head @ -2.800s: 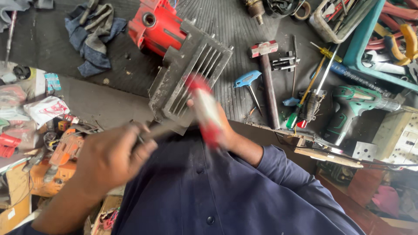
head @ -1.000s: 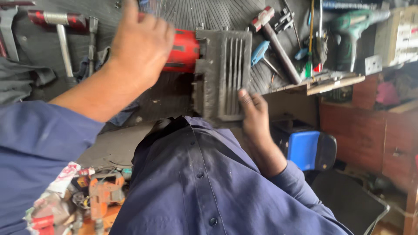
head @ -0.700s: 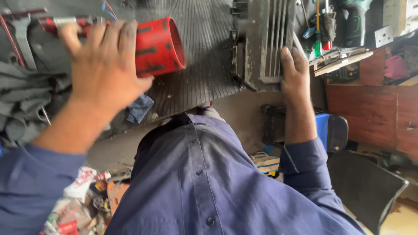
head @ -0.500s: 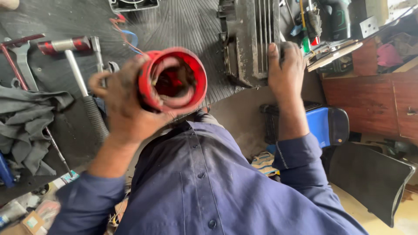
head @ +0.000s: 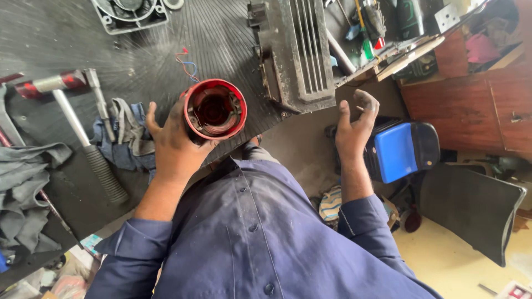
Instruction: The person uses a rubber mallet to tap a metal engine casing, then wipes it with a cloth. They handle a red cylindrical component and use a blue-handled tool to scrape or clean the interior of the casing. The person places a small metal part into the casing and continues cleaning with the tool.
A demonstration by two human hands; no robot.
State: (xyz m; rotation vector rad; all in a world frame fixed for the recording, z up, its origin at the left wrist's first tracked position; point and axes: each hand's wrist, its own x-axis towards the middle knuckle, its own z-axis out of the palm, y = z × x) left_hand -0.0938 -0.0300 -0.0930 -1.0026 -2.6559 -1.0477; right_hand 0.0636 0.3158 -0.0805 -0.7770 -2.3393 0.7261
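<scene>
Gripping red cylindrical housing (head: 215,109) with left hand (head: 174,145), fingers wrapped round its body, open end turned up toward camera, windings visible inside; held just above near edge of black ribbed mat (head: 138,61). Right hand (head: 354,127) open, fingers spread, holding nothing, hanging off mat's edge just below grey finned casing (head: 296,52). Casing lying on mat, right of housing, apart from it. Hammer (head: 72,127) on mat left of housing, grey rags (head: 119,130) between them. Round grey cover (head: 128,12) at mat's far edge. Blue-black stool (head: 402,149) right of right hand.
</scene>
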